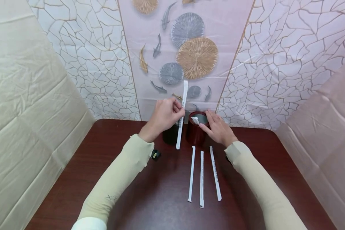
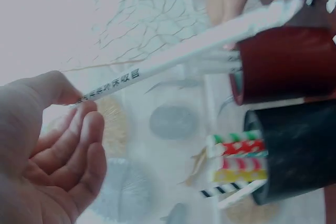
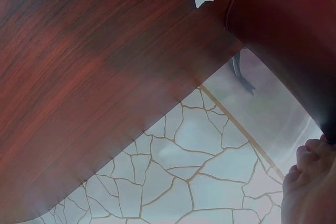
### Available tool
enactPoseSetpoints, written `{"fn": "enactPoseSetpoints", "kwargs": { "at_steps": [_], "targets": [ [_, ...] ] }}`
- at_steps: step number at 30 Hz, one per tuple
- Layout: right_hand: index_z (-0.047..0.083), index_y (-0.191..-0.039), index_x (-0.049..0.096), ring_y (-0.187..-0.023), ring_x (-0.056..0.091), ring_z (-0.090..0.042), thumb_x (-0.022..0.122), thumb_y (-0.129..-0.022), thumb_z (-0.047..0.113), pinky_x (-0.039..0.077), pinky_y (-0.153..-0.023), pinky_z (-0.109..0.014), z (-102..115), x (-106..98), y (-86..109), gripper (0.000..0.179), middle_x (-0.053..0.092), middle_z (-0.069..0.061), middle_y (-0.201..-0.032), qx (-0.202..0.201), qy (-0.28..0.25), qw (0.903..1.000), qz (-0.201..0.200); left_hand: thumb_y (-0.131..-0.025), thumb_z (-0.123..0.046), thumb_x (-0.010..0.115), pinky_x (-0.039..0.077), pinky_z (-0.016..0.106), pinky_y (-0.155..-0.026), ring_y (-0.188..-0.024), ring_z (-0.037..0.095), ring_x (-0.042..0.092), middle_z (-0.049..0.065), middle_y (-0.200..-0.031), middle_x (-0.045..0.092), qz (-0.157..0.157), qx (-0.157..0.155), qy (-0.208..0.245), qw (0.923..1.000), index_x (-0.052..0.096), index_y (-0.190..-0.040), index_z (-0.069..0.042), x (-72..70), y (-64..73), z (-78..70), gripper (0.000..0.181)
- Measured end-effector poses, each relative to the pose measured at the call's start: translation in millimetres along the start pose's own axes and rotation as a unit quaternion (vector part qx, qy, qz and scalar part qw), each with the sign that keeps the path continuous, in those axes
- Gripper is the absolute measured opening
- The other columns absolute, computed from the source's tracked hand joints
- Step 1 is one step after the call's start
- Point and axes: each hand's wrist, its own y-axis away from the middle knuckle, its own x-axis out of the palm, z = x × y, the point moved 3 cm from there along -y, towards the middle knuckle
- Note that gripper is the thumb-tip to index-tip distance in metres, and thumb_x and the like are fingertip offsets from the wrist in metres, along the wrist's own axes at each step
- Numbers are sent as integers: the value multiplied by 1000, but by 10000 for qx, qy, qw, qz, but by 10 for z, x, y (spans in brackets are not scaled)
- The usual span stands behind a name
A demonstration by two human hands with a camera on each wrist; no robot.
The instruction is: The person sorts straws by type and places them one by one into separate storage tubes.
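Note:
In the head view my left hand (image 1: 167,115) pinches a straw in a white paper wrapper (image 1: 185,92) between thumb and fingers. It stands nearly upright before a black cup (image 1: 169,135). Several patterned straws (image 2: 239,153) stick out of that cup in the left wrist view. Beside it is a dark red cup (image 1: 196,135), with white-wrapped straws (image 1: 195,120) inside. My right hand (image 1: 219,129) rests at this cup's right rim, thumb toward the front and fingers fairly straight toward the back. In the right wrist view only part of that hand shows.
Three more wrapped straws, a left one (image 1: 191,174), a middle one (image 1: 202,179) and a right one (image 1: 215,174), lie lengthwise on the dark wood table (image 1: 149,198). Behind the cups hangs a patterned cloth (image 1: 238,95). Pale cloth walls (image 1: 37,105) flank the table.

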Motion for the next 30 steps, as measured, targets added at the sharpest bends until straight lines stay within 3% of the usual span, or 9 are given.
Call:
{"fn": "enactPoseSetpoints", "kwargs": {
  "at_steps": [7, 12, 20, 30],
  "targets": [
    [1, -169, 17, -164, 21, -37, 36, -109, 65, 19, -133, -54, -32, 22, 19, 89, 19, -21, -176, 14, -59, 10000, 30, -92, -13, 74, 61, 30, -69, -69, 17, 75, 8, -79, 79, -772, 216, 215, 9965, 73, -87, -4, -159, -175, -82, 10],
    [1, -169, 14, -164, 19, -37, 33, -109, 67, 17, -134, -55, -68, 25, 38, 91, 17, -21, -177, 85, -33, 9999, 99, -93, -15, 74, 60, 31, -71, -71, 17, 76, 7, -79, 80, -1067, 342, 218, 9935, 73, -90, -5, -177, -266, -132, 11],
    [1, -169, 14, -164, 19, -38, 34, -109, 65, 17, -134, -55, -66, 17, 38, 90, 17, -21, -177, 69, -48, 9999, 97, -94, -15, 73, 61, 31, -73, -74, 17, 77, 8, -83, 81, -1201, 284, 214, 9921, 74, -93, -4, -96, -322, -108, 11],
    [1, -169, 16, -164, 20, -38, 35, -109, 66, 18, -133, -55, -27, 18, 13, 90, 18, -22, -176, 13, -60, 10000, 37, -93, -16, 76, 61, 32, -80, -80, 17, 79, 7, -87, 83, -1061, 27, 232, 9941, 74, -91, -6, 89, -288, 75, 9]
  ]
}}
